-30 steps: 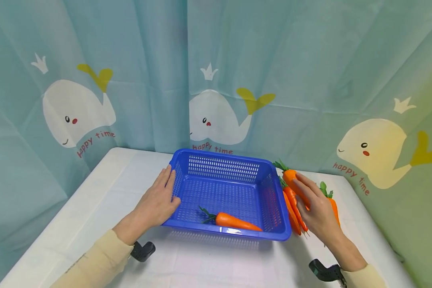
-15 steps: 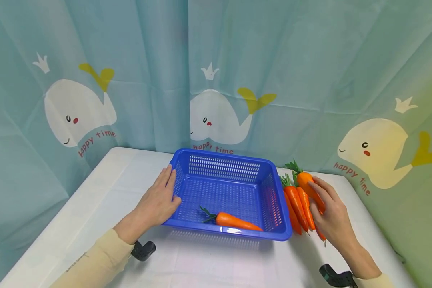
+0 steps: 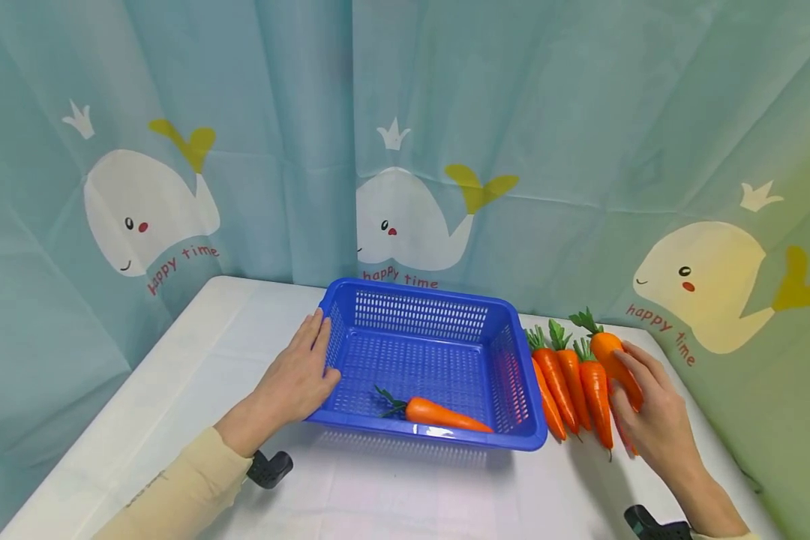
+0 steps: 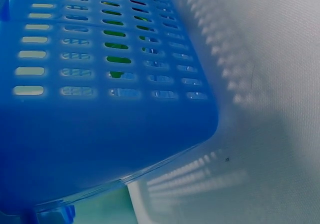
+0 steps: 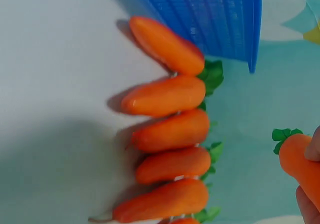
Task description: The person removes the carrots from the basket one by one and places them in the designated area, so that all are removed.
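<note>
A blue plastic basket [image 3: 418, 289] stands on the white table, with one carrot [image 3: 445, 415] lying along its near inner side. My left hand [image 3: 293, 375] rests on the basket's left rim, fingers straight and thumb over the inner side. The left wrist view shows only the slotted outer wall of the basket [image 4: 100, 129]. My right hand [image 3: 655, 409] pinches an orange carrot [image 3: 607, 349] with green leaves, raised over the right end of a row of carrots [image 3: 597, 394]. In the right wrist view, fingertips press on the held carrot [image 5: 295, 156].
Several carrots [image 5: 167, 94] lie side by side on the table, just right of the basket, their leaves toward the back. A teal curtain [image 3: 256, 112] with whale prints hangs behind the white table [image 3: 243, 322].
My right hand has carried its carrot to the right, away from the basket, uncovering more of the row of carrots. My left hand and the basket have stayed in place.
</note>
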Tool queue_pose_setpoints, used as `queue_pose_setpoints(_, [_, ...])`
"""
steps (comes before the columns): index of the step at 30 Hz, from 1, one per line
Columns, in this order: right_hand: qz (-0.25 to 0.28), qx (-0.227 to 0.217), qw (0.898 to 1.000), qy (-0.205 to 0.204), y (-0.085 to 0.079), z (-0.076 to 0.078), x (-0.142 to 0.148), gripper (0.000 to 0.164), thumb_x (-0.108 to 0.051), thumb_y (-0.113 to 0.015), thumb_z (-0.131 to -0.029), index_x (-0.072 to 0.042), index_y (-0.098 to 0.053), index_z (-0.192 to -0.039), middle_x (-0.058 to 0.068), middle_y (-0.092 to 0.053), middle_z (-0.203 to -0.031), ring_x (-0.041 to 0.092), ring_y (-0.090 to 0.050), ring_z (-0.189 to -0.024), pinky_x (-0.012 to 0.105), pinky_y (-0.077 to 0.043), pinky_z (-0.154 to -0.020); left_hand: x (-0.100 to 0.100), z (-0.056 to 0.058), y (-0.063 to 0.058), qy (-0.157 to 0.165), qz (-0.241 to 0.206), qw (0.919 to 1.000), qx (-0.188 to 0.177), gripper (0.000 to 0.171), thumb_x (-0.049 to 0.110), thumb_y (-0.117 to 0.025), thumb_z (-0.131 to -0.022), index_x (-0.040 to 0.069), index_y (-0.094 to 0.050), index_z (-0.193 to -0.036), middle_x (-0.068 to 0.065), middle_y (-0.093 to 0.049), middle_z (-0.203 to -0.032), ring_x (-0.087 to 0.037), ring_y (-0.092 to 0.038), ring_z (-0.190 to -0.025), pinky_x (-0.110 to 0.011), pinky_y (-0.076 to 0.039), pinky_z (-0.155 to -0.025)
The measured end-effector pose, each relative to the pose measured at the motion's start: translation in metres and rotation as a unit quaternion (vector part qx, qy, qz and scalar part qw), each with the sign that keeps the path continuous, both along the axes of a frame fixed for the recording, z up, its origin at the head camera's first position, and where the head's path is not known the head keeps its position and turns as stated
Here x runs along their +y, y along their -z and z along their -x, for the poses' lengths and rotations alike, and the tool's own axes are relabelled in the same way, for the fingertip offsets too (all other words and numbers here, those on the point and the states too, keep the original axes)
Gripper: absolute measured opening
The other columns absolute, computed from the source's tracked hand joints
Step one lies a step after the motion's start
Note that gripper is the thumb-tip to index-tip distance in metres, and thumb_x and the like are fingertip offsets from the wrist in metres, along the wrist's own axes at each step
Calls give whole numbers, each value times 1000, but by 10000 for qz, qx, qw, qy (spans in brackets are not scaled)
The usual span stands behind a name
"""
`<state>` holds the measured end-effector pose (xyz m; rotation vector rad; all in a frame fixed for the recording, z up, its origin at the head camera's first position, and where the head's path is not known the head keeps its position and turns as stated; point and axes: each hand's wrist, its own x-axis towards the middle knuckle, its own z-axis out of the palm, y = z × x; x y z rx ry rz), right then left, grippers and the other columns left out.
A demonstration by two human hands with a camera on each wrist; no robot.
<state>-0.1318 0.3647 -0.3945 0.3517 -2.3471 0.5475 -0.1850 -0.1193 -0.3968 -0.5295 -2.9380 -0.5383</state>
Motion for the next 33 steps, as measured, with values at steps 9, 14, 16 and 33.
queue_pose_setpoints(9, [172, -626, 9966, 516, 10, -4, 23, 50, 11, -54, -83, 11, -53, -133, 27, -48, -141, 50, -48, -119, -7, -12, -98, -1, 1, 1, -12, 8, 10000, 3, 74, 21, -51, -94, -15, -19, -151, -30, -9, -163, -46, -13, -151, -54, -21, -122])
queue_pose_setpoints(14, [238, -804, 9931, 816, 18, -5, 34, 48, 8, -53, -84, 11, -53, -133, 28, -48, -140, 50, -49, -117, -8, -11, -94, -1, 1, 2, 8, -15, 10000, 0, 74, 21, -51, -95, -15, -20, -151, -30, -9, -163, -46, -13, -151, -54, -21, -122])
queue_pose_setpoints(16, [265, -914, 9909, 951, 20, -5, 38, 47, 7, -52, -85, 12, -53, -132, 28, -48, -139, 50, -49, -115, -8, -12, -91, -1, 0, 2, 4, -15, 10000, 1, 74, 21, -52, -95, -15, -20, -151, -30, -10, -163, -46, -14, -151, -54, -21, -122])
queue_pose_setpoints(33, [184, -1647, 9745, 1515, 41, 1, 69, 42, 2, -51, -88, 18, -50, -127, 37, -44, -132, 56, -43, -114, 72, -36, -94, 0, 0, 1, -17, 26, 10000, -9, 74, 21, -51, -95, -15, -19, -151, -29, -10, -163, -45, -13, -151, -53, -20, -122])
